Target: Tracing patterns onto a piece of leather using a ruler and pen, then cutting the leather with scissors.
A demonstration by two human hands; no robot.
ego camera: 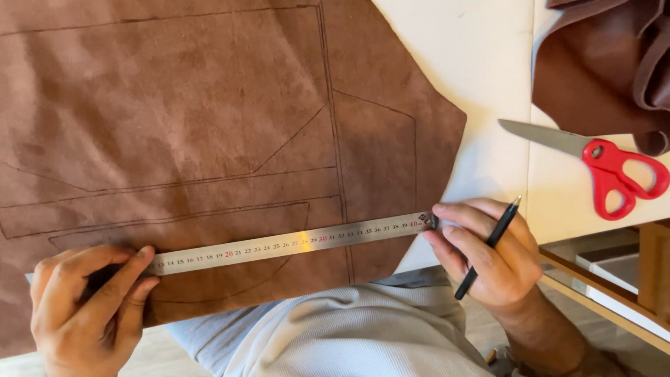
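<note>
My left grip (87,304) presses steel ruler (289,243) onto brown suede (209,126) | right grip (481,251) pinches ruler's end, clasping black pen (488,246) | red scissors (600,171) beyond right grip on white surface (481,84)

Over on the right we've got red-handled scissors (606,166) lying on the white table (481,63), blades just beside a heap of brown cloth (604,63) in the corner. Below the table edge, a wooden frame (652,269) shows.

head cam | looks steeply down, close over table (481,63) edge | single view
</note>
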